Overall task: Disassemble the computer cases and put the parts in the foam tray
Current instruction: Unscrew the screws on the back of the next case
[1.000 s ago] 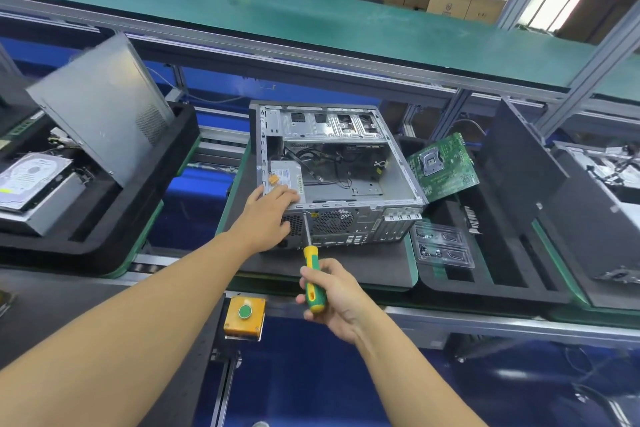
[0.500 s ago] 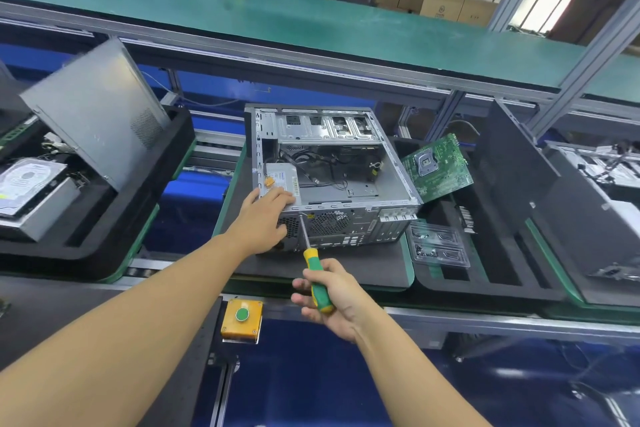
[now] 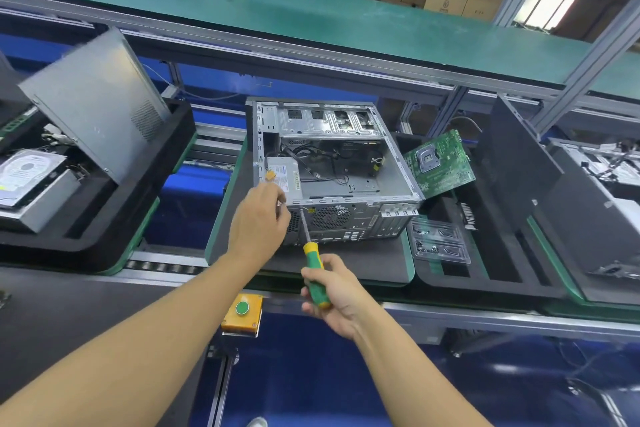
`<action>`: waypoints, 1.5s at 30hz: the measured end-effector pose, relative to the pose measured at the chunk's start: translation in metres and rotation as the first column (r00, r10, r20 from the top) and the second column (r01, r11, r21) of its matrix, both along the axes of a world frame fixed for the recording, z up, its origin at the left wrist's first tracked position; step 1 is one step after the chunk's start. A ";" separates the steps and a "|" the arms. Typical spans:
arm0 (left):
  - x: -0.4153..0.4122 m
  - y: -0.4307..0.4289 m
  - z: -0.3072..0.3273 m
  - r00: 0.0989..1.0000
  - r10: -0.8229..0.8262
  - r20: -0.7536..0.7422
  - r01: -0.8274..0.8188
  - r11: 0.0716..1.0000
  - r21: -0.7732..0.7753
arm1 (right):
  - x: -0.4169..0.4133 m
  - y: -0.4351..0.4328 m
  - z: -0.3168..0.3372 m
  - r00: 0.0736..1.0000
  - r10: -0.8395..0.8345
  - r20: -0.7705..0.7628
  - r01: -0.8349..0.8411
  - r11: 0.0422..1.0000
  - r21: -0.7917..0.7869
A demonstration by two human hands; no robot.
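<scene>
An open silver computer case (image 3: 360, 184) lies on a dark pallet, its rear panel facing me. A grey power supply (image 3: 285, 172) sits in its near-left corner. My left hand (image 3: 258, 222) is at the case's rear top rim, fingertips curled together as if pinching a small screw. My right hand (image 3: 334, 295) grips a green and yellow screwdriver (image 3: 316, 270), whose tip touches the rear panel just right of my left fingers. A black foam tray (image 3: 485, 274) to the right holds a green motherboard (image 3: 440, 163) and a clear plastic insert (image 3: 440, 241).
A dark side panel (image 3: 519, 170) leans in the right tray. On the left, another foam tray (image 3: 104, 246) carries a grey panel (image 3: 93, 104) and a hard drive (image 3: 24, 170). A yellow button box (image 3: 242, 314) sits on the front rail. A green shelf (image 3: 311, 10) runs above.
My left hand has lifted off the power supply and drawn back to the rear rim with its fingers curled. My right hand and the screwdriver have stayed in place.
</scene>
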State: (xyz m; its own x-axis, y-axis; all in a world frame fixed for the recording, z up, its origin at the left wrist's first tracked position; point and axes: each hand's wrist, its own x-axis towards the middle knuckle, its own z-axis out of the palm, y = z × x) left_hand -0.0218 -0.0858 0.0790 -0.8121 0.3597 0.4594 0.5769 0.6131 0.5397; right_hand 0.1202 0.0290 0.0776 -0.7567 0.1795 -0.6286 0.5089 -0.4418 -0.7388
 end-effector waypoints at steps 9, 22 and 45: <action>0.016 0.040 -0.001 0.284 -0.388 0.877 -0.619 0.625 0.476 | -0.006 0.001 0.000 0.998 -0.030 0.061 0.033 0.998 -0.060; 0.006 0.050 -0.004 0.171 -0.454 0.874 -0.644 0.620 0.448 | -0.002 0.002 0.000 0.994 0.107 0.008 -0.107 0.977 0.184; 0.095 0.157 -0.019 0.254 -0.384 0.888 0.099 0.923 0.371 | 0.086 0.132 0.017 0.934 -0.305 -0.188 0.330 0.937 0.118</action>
State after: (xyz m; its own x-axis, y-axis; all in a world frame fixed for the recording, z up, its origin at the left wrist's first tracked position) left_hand 0.0733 0.0713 0.0596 -0.6128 0.6413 -0.4618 -0.3116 0.3409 0.8869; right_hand 0.2066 0.1614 0.0945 -0.7351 0.5072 -0.4499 0.2259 -0.4424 -0.8679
